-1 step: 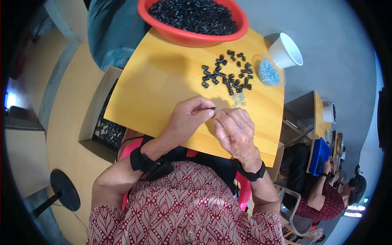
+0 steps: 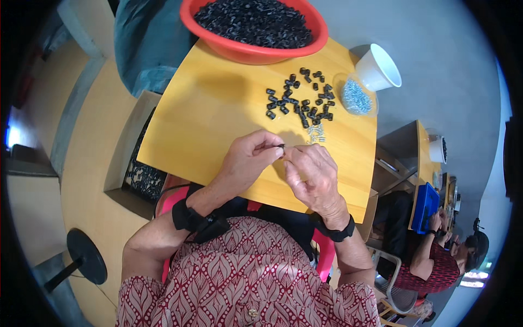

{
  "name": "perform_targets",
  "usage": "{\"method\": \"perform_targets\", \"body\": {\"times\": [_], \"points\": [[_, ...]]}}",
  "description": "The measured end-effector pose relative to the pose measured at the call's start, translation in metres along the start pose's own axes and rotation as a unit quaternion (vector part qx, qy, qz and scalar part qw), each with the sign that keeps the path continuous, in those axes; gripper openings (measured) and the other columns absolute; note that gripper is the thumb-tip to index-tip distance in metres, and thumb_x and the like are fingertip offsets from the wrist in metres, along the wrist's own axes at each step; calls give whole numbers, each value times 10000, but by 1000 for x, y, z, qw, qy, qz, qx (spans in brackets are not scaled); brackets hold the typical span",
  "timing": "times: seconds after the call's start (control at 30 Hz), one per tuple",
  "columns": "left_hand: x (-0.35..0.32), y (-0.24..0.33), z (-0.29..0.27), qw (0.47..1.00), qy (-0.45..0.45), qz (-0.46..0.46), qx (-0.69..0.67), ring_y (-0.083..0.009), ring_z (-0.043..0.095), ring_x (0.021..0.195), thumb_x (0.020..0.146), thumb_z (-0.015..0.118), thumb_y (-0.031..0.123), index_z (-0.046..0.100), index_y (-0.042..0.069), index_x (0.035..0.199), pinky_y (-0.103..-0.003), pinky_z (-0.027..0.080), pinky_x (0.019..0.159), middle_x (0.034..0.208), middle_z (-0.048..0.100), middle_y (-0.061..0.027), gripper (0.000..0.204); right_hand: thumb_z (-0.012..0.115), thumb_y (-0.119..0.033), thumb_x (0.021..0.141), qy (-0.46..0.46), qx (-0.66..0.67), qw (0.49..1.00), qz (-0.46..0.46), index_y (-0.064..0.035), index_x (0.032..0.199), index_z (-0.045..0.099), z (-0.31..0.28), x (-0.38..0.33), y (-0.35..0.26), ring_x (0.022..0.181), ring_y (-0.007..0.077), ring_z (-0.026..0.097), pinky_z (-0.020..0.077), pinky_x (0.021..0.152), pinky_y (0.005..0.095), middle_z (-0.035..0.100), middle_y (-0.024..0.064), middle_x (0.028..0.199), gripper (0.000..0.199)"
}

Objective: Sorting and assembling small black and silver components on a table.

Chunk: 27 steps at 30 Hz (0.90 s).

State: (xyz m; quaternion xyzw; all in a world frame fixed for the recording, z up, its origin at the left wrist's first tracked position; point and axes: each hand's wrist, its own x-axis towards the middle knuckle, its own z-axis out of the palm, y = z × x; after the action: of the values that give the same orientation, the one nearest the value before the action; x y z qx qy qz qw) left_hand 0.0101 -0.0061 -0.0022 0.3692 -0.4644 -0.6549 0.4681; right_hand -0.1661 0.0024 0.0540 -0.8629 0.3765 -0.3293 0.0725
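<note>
My left hand (image 2: 248,161) pinches a small black plastic part (image 2: 281,146) between thumb and fingertips above the table's near side. Against that part come the fingertips of my right hand (image 2: 315,173), also closed; whatever they grip is too small or hidden to name. Just beyond the hands lies a little heap of silvery screws (image 2: 316,134). Past it, short black cylindrical parts (image 2: 305,111) are scattered over the yellow table (image 2: 201,114).
A red basin (image 2: 256,54) full of black parts stands at the far edge. To the right are a clear dish of screws (image 2: 357,99) and a tilted white tub (image 2: 378,68). An open carton (image 2: 117,182) sits left. A co-worker (image 2: 436,267) sits by a blue tray (image 2: 426,210).
The table and its things sit slightly further left in the picture. Both hands keep the same closed pose around the small black part.
</note>
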Motion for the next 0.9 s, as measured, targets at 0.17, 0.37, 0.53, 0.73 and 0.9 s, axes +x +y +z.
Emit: {"method": "perform_targets", "body": {"times": [0.17,0.37,0.53,0.73,0.9], "points": [[-4,7,4,998,-2,26,60,-78,585,920,919,627,60,611,-20,1034,-235,475,857,960,630,-17,141,637,-86,833,-11,82,988,128,26,1004,662,-39,23,36,815,305,661,532,739,365,678,159,925,206],[0,2,0,998,30,17,48,-73,579,895,908,645,61,613,-16,1024,-232,471,837,943,627,-8,143,610,-94,839,-13,-48,975,218,29,1015,680,-61,80,135,787,329,687,539,755,374,701,196,871,225],[-1,15,-3,998,52,-16,44,-70,578,883,907,651,67,615,-12,1020,-229,469,825,931,629,0,142,622,-81,803,-95,-209,964,134,-28,989,694,-38,113,171,901,349,661,529,813,418,686,180,935,206],[-5,20,-3,996,61,-18,57,-63,581,874,909,659,77,617,-6,1023,-226,470,817,928,637,7,147,645,-127,814,-190,-280,932,129,-83,962,698,-11,125,180,936,328,657,533,830,424,670,139,975,163],[-4,17,-2,998,57,-8,34,-59,579,875,910,662,83,617,0,1025,-224,468,819,928,635,11,149,636,-147,829,-193,-280,931,134,-82,984,703,-4,121,189,910,336,662,535,805,431,682,143,945,180]]}}
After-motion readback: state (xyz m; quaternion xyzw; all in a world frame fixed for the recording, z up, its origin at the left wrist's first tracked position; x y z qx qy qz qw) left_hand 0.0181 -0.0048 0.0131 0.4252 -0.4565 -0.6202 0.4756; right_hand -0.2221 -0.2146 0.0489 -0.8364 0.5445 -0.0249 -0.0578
